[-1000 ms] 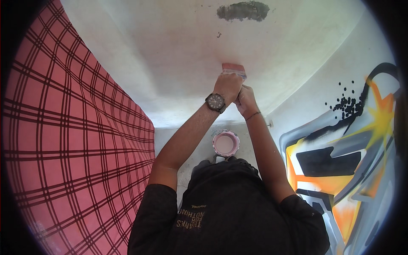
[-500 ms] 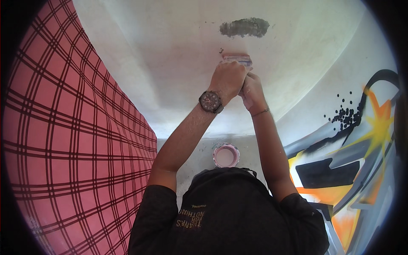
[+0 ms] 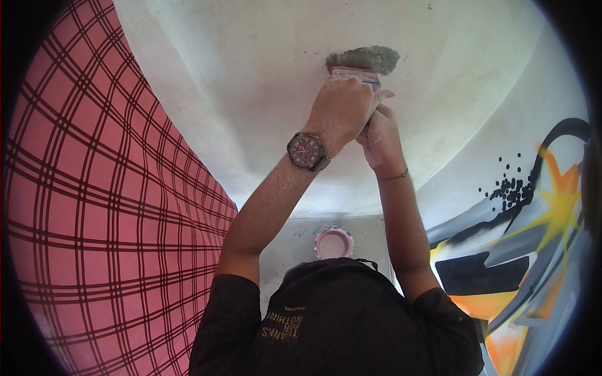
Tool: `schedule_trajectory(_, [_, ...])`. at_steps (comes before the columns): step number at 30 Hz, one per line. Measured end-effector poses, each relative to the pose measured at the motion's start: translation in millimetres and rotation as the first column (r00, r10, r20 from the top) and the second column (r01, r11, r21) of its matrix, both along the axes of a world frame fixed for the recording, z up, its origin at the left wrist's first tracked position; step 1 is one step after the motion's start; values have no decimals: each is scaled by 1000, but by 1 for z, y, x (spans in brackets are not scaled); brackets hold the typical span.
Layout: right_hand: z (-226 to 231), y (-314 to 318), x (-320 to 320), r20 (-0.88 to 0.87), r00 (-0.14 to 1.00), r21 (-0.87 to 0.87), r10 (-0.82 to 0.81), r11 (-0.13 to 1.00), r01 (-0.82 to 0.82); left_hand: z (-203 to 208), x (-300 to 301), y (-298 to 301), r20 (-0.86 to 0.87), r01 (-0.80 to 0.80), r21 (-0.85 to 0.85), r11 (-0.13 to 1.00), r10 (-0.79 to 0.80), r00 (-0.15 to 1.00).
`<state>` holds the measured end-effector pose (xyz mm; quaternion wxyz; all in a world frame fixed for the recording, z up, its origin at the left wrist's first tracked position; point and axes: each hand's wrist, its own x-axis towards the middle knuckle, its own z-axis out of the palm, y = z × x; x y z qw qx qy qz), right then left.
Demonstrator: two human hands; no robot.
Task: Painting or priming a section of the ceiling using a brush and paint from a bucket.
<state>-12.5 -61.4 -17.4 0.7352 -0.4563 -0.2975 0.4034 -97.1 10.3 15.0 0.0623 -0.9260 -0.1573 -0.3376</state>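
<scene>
- Pale, whitish wall [image 3: 251, 94] fills the upper middle of the view and meets a grey floor [image 3: 291, 241] below the centre.
- Pink cloth-like covering [image 3: 125, 207] with a dark plaid pattern spans the side at 9 o'clock, its surface wavy.
- Spray-paint-style mural [image 3: 483, 274] in black, grey, orange and yellow covers the side wall, between 3 and 4 o'clock.
- Rough dark-grey patch [image 3: 379, 58] marks the pale wall at 1 o'clock.
- Wide flat paintbrush [image 3: 355, 74], also at 1 o'clock, points upward, its reddish end at the patch's lower edge.
- Left hand [image 3: 342, 108], just below the brush head, is closed around the paintbrush, back of the hand showing, thumb stretched towards 3 o'clock. Its wrist wears a dark, round-faced wristwatch [image 3: 306, 151].
- Right hand [image 3: 382, 138], at 2 o'clock, curls closed around the lower handle beside the left; the handle is mostly hidden. Thin bracelet [image 3: 394, 177] on this wrist.
- Pink-smeared bucket [image 3: 317, 242] stands on the floor at 5 o'clock, holding pale pink paint [image 3: 332, 246].
- Black short-sleeved T-shirt [image 3: 351, 313] with gold-toned lettering covers the person's torso, towards 6 o'clock.
</scene>
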Motion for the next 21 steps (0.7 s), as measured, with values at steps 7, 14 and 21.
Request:
schedule_trajectory(7, [12, -5, -2, 34, 999, 41, 15, 999, -16, 11, 0, -2, 3, -24, 69, 997, 23, 1000])
schedule_trajectory(14, [18, -5, 0, 81, 997, 106, 2, 994, -11, 23, -3, -8, -28, -28, 51, 998, 30, 999])
schedule_trajectory(21, [19, -2, -3, 98, 995, 131, -5, 991, -8, 27, -7, -6, 7, -9, 88, 996, 9, 1000])
